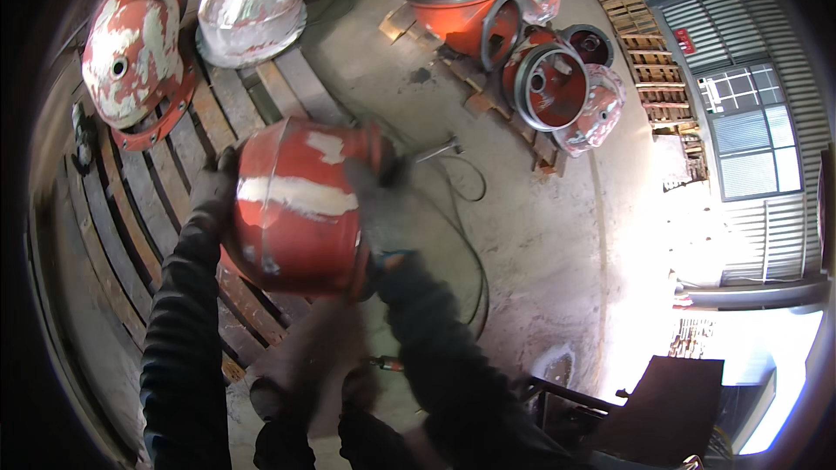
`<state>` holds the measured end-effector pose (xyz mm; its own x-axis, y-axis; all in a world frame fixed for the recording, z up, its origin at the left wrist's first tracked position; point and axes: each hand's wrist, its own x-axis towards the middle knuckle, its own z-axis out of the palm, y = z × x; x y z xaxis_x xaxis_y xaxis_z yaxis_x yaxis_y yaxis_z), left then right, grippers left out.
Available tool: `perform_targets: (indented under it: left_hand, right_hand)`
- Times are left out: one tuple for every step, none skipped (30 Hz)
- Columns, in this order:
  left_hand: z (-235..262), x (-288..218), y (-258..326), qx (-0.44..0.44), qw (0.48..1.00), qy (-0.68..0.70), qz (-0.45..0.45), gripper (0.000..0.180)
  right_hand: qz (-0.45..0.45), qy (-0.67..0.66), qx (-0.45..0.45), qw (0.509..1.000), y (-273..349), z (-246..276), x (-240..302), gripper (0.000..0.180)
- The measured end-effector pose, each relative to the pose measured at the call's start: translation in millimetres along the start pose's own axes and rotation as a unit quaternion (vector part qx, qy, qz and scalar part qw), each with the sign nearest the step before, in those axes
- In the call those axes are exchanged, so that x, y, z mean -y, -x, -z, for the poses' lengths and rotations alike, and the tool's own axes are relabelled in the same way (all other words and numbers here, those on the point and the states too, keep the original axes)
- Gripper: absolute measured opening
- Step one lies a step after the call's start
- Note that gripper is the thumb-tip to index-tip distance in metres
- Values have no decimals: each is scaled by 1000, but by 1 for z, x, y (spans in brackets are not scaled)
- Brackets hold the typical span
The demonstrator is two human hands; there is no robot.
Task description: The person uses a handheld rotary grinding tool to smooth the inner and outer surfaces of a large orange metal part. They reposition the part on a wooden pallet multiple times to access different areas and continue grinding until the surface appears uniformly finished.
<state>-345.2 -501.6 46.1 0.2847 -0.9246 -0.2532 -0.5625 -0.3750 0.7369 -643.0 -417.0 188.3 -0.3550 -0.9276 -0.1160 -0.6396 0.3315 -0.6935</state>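
A rounded red metal casting (283,239) with flanged ends and a cream filler band sits between my hands, above the edge of the wooden pallet. My gloved left hand (216,187) grips its left side. Against its right side presses my gloved right hand (376,204), smeared by motion, its fingers partly lost against the dark rim. Whether the casting rests on the slats or is lifted, I cannot tell. Behind it on the pallet stand a patchy red-and-cream casting (139,43) and a curved pale one (248,22).
Wooden pallet slats (131,200) spread at left. A dark hose (475,270) snakes over the concrete floor near a metal rod-like piece (435,151). A small hand tool (387,364) lies by my feet. Several red flanged castings (453,13) crowd another pallet. A dark panel (662,405) stands lower right.
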Motion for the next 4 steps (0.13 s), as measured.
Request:
perform_targets:
  left_hand:
    - [-3, 4, -2, 9, 1000, 23, 4, 77]
    - [-6, 7, -4, 11, 999, 46, 4, 76]
    - [-10, 9, -2, -5, 999, 31, 36, 74]
    - [-13, 8, 2, -26, 998, 12, 61, 72]
  right_hand:
    - [-35, 37, -4, 999, -9, 0, 6, 85]
    - [-73, 33, -27, 996, -6, 2, 12, 80]
    - [-129, 33, -11, 991, -4, 3, 19, 74]
    - [-124, 34, -6, 992, -6, 9, 24, 78]
